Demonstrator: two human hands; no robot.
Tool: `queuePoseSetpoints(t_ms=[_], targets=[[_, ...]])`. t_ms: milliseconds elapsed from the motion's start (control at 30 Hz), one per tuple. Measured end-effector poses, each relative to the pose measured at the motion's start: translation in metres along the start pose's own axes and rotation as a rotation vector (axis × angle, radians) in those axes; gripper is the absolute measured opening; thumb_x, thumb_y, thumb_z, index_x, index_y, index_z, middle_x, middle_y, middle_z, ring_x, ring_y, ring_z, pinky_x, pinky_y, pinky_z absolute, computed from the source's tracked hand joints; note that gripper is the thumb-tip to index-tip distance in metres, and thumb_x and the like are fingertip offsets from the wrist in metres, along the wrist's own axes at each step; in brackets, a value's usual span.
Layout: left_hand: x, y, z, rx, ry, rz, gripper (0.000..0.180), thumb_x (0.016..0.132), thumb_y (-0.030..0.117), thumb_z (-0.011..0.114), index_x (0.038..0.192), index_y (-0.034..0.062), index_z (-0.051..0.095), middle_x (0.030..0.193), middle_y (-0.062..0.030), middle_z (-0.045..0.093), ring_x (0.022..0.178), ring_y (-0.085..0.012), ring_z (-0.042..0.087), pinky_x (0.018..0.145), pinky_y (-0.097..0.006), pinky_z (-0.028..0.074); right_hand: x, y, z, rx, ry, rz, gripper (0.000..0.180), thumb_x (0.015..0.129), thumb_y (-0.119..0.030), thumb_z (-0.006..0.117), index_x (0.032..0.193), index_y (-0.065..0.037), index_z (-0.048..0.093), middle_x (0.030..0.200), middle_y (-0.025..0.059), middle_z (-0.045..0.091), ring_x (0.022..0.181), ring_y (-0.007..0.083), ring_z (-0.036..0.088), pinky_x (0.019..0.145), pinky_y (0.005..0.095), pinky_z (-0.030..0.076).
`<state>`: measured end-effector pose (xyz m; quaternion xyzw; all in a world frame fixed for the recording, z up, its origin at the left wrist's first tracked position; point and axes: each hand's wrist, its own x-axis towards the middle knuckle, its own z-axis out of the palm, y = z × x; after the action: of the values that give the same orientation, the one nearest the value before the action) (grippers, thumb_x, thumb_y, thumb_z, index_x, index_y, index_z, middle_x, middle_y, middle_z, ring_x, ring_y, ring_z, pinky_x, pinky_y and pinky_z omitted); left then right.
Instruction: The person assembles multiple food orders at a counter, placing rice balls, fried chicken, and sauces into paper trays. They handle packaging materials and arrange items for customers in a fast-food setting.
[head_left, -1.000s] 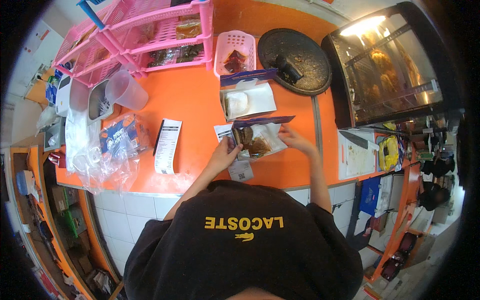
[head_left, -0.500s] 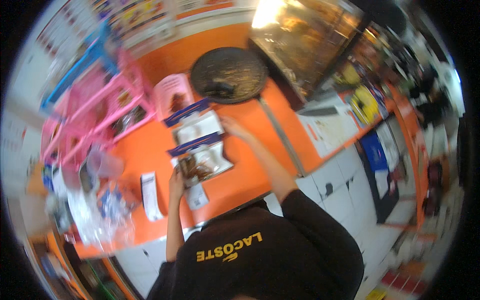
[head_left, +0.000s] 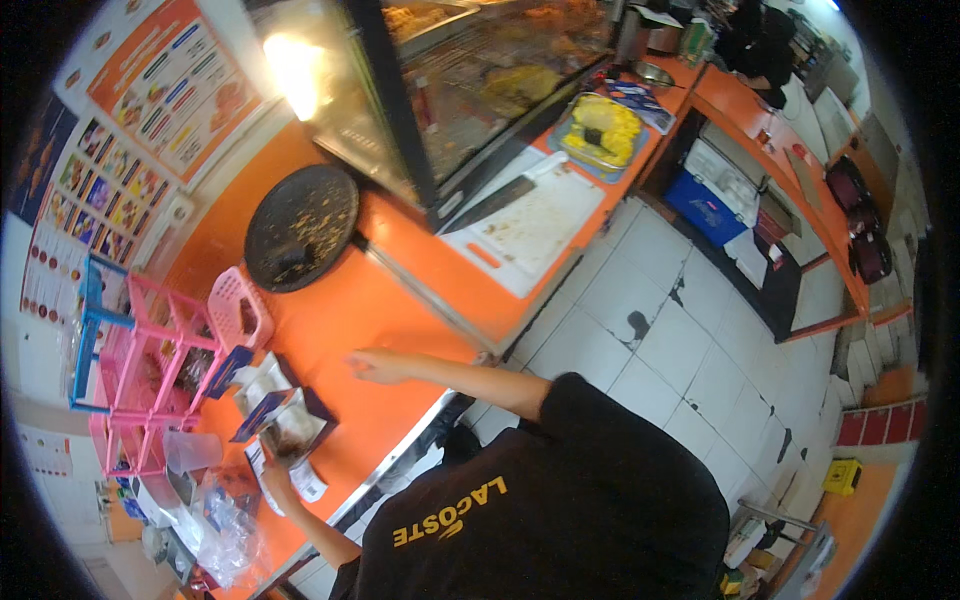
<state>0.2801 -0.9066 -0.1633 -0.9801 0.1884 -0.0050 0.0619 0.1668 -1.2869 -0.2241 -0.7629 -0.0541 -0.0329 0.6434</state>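
My left hand (head_left: 274, 474) is at the near edge of an open paper food box (head_left: 318, 424) with a dark blue lid flap. Its fingers close on a clear packet of brown food (head_left: 284, 441) in that box; the fingertips are partly hidden. Directly behind stands a second open box (head_left: 262, 384) with a white inside and a dark blue flap. To the right of the boxes my right hand (head_left: 376, 365) hovers over the orange counter (head_left: 400, 315), empty, with its fingers stretched to the left.
A round dark pan (head_left: 300, 228) with crumbs lies behind a pink basket (head_left: 240, 308). Pink racks (head_left: 160, 345), a clear plastic cup (head_left: 192, 452) and plastic bags (head_left: 228, 530) stand left. A knife (head_left: 492, 204) rests on a white cutting board (head_left: 545, 230) beside a glass display case (head_left: 400, 110).
The view has swung to the right. My right hand has left the far box's side and moved right over the counter. My left hand stays at the near box.
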Motion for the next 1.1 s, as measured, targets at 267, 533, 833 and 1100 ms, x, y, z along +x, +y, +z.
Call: queuePoseSetpoints(t_ms=[267,533,833,1100], targets=[[-0.022,0.309,-0.112,-0.889,-0.591,0.141,0.032,0.094,0.030,0.052,0.109,0.0028,0.058,0.094,-0.0117,0.066,0.081,-0.0221,0.066,0.069,-0.035,0.050,-0.322,-0.017,-0.242,0.122,0.723,0.456,0.024,0.093,-0.023,0.051,0.103,-0.003,0.061,0.090,0.0052,0.065,0.072,0.0122,0.062,0.062,0.0254,0.050],[-0.021,0.489,-0.180,-0.895,-0.675,0.666,0.037,0.094,0.031,0.053,0.119,0.0033,0.054,0.103,-0.0137,0.064,0.093,-0.0220,0.062,0.080,-0.034,0.049,-0.342,-0.053,-0.489,-0.687,1.125,0.264,0.023,0.087,-0.020,0.058,0.095,0.000,0.065,0.086,0.0170,0.065,0.078,0.0327,0.062,0.072,0.0379,0.049],[0.020,0.618,-0.179,-0.878,-0.752,0.616,0.037,0.094,0.031,0.054,0.118,0.0030,0.055,0.111,-0.0131,0.062,0.097,-0.0236,0.062,0.083,-0.034,0.049,-0.245,0.008,-0.708,-1.146,1.015,0.509,0.061,0.080,-0.032,0.064,0.117,0.014,0.049,0.139,0.0363,0.026,0.131,0.0476,0.027,0.108,0.0464,0.028],[0.054,0.806,-0.259,-0.829,-0.628,0.914,0.034,0.093,0.027,0.056,0.117,0.0025,0.055,0.110,-0.0141,0.061,0.099,-0.0256,0.061,0.082,-0.035,0.051,-0.219,0.042,-0.735,-1.224,0.715,0.474,0.048,0.076,-0.031,0.067,0.106,0.007,0.061,0.127,0.0238,0.040,0.121,0.0397,0.037,0.095,0.0509,0.040]])
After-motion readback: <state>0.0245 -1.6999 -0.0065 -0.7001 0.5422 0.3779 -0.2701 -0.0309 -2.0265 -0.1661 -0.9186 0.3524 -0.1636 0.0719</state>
